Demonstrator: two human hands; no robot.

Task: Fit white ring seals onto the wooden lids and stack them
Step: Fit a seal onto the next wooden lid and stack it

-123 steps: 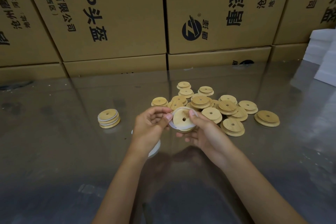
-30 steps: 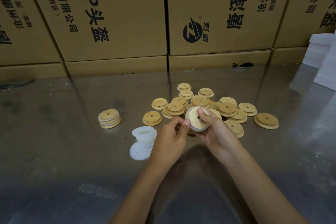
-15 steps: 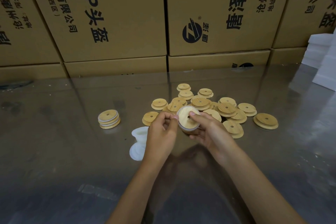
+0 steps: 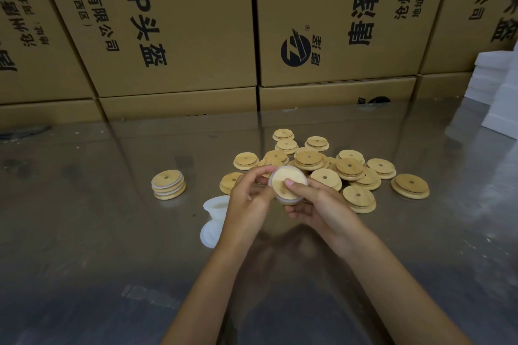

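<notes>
Both hands hold one round wooden lid (image 4: 283,180) with a white ring seal around its rim, above the table's middle. My left hand (image 4: 248,202) pinches its left edge. My right hand (image 4: 319,206) cups it from the right, thumb pressing on its face. A short stack of sealed lids (image 4: 168,184) stands to the left. A loose pile of bare wooden lids (image 4: 336,166) lies behind and right of my hands. A heap of white ring seals (image 4: 214,217) lies by my left wrist, partly hidden.
The shiny metal table (image 4: 84,232) reflects the large cardboard boxes (image 4: 182,22) walled along its far edge. White foam blocks (image 4: 499,92) stand at the far right.
The lid has been turned in my hands and the white seal now sits around its rim. My right thumb has moved onto the lid's face. The stack and pile have not moved.
</notes>
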